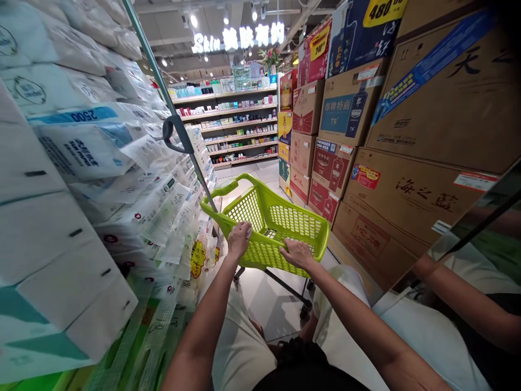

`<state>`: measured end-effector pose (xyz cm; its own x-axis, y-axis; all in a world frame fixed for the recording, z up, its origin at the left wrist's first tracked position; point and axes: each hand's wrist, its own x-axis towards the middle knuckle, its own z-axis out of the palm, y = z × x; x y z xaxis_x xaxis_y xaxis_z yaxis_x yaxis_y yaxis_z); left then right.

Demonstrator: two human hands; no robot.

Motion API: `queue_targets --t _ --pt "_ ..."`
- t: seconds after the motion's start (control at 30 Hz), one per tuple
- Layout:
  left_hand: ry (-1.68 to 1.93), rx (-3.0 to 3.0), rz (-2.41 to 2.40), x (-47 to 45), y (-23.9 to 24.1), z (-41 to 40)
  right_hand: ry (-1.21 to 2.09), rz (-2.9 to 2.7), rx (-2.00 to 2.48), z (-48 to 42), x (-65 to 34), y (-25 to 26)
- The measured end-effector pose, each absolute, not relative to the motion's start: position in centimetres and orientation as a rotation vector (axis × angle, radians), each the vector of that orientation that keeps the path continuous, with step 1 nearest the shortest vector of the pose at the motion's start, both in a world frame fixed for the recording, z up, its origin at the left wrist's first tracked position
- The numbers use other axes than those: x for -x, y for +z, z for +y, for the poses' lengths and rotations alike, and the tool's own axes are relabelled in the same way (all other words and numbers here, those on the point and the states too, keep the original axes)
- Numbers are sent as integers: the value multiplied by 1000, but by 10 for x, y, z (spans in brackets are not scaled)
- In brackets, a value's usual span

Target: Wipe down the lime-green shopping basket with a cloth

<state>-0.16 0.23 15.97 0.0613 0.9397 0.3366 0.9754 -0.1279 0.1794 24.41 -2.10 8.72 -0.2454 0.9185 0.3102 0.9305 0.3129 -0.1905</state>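
Note:
A lime-green plastic shopping basket on a wheeled frame stands in front of me in a shop aisle, with nothing showing inside it. My left hand is closed over the basket's near rim on the left. My right hand grips the same rim further right, fingers curled over the edge. Both forearms reach forward from the bottom of the view.
Stacked white packs of tissue paper fill the shelving on the left. Piled brown cardboard cartons line the right side. A grey pole with a handle leans beside the basket. Shelves of small goods close the aisle's far end.

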Motion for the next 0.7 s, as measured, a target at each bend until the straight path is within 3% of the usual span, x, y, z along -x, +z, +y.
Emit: queue_targets --t 0.27,0.43,0.7 --pt "-450 2075 -2053 30 182 20 -54 -2347 1687 -16 -246 93" --pt "-598 1853 -2170 62 203 43 -65 -2353 1676 -17 -245 92" --pt "-904 1984 -1976 57 155 31 -40 -2338 1663 -21 -245 93"
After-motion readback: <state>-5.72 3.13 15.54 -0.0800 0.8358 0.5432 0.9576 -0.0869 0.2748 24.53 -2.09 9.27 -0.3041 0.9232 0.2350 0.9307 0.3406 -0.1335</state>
